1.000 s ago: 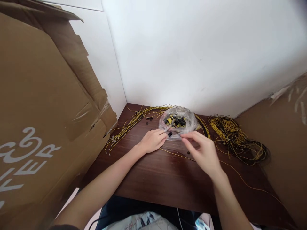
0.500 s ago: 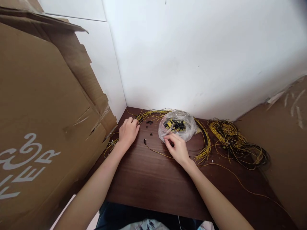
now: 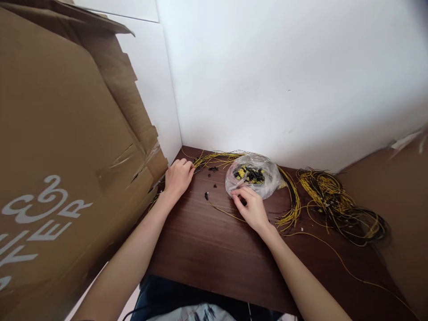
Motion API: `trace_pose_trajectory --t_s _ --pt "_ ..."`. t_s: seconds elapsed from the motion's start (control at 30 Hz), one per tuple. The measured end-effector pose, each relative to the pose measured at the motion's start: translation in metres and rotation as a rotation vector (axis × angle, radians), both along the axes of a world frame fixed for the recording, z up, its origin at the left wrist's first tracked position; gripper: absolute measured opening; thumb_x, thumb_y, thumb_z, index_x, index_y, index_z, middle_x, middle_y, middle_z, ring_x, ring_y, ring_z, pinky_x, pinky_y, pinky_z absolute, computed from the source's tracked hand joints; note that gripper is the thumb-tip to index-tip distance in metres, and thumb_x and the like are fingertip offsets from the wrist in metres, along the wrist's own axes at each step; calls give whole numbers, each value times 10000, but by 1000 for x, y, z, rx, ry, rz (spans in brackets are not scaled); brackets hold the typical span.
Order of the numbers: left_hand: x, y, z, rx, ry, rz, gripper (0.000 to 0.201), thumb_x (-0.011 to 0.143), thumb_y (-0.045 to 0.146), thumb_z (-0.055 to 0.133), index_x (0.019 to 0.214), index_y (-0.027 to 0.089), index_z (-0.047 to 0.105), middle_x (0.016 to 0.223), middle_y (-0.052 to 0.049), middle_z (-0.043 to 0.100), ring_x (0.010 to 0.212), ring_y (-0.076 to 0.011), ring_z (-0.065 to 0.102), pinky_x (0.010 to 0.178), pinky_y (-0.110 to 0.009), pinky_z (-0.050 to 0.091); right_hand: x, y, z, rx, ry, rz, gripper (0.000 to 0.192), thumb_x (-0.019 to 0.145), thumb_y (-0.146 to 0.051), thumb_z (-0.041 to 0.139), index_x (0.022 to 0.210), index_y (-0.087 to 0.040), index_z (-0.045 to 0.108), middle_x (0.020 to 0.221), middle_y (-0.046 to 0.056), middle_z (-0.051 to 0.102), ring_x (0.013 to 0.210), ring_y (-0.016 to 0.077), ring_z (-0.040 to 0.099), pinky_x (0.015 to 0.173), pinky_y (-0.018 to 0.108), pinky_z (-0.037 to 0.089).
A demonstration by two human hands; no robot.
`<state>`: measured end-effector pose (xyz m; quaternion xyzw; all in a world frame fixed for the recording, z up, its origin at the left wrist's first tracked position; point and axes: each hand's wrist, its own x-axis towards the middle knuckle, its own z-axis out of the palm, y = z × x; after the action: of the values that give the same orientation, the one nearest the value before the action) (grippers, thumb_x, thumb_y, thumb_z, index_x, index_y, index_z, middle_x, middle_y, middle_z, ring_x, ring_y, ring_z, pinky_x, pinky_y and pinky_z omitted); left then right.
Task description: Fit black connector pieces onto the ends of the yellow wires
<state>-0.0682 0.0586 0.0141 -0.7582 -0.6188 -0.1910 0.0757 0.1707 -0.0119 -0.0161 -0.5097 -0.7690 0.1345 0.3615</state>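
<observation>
At far left I see a brown cardboard panel with white lettering (image 3: 76,147). Next to it the left hand (image 3: 179,176), fingers bent, rests by the left part of a long bundle of thin yellow-and-black wires (image 3: 216,158); I can't tell whether it grips any. Small black pieces (image 3: 213,169) and a single black-tipped yellow wire (image 3: 220,209) lie on the dark brown table (image 3: 200,249). At the near edge of a clear plastic bag (image 3: 272,180) holding black and yellow parts (image 3: 250,174), the right hand (image 3: 252,209) has thumb and forefinger nearly together, any hold unclear. Farther right lies a tangled yellow-and-black wire coil (image 3: 331,203)
</observation>
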Motion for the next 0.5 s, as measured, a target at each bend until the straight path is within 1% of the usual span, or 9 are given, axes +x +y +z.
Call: trace_pose_trajectory --t_s 0.1,0.23,0.37,0.43,0.5 --pt "-3 0 0 1 -23 5 181 885 238 442 842 191 611 881 -57 629 872 -214 555 614 -294 398 0 0 -1 -1 12 10 153 865 -192 476 841 -188 627 808 50 626 785 194 559 718 300 426" --pt "-1 0 -3 -14 -11 -21 153 878 218 447 846 190 594 847 -66 640 844 -228 553 606 -301 383 1 0 -2 -6 10 18 152 869 -195 475 841 -188 624 799 49 623 785 196 556 724 305 425" --pt "1 -1 -2 26 -24 -42 167 881 208 424 843 181 583 797 -81 640 815 -240 548 606 -309 365 1 1 -1 -14 3 29 150 869 -197 476 842 -185 623 803 49 620 789 194 554 717 302 423" --pt "1 -1 -1 29 -85 -53 167 874 213 430 832 177 587 782 -82 632 797 -234 548 601 -305 357 1 2 -1 -16 0 30 149 869 -197 476 840 -185 622 803 48 620 789 193 554 720 301 422" --pt "0 1 -1 -47 -218 -82 141 853 228 463 832 180 594 714 -55 611 706 -204 542 581 -291 352 1 2 0 -18 0 32 149 869 -193 476 840 -186 622 807 46 620 792 192 554 723 299 422"
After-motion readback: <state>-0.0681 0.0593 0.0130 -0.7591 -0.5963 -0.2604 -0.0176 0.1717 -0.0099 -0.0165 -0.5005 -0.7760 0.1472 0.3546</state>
